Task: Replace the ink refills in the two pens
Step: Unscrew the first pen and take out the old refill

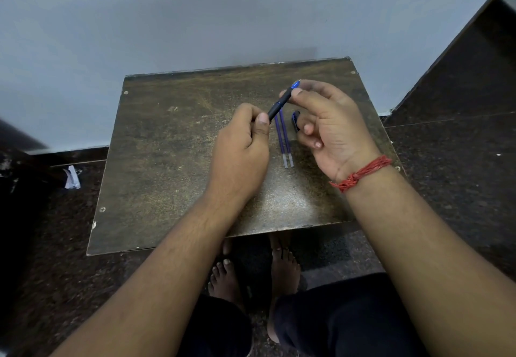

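Note:
A dark pen with a blue end (280, 102) is held slanted above the small table (167, 161). My left hand (240, 147) grips its lower, dark end. My right hand (329, 124) pinches its upper blue end between thumb and forefinger. Two blue ink refills (284, 138) lie side by side on the table under the pen, between my hands. A second blue pen (296, 119) lies just right of the refills, mostly hidden behind my right fingers.
The worn brown table stands against a pale wall (195, 16). Dark speckled floor (460, 161) surrounds it. A crumpled scrap of paper (72, 178) lies on the floor at the left. My bare feet (251, 273) show under the table's near edge.

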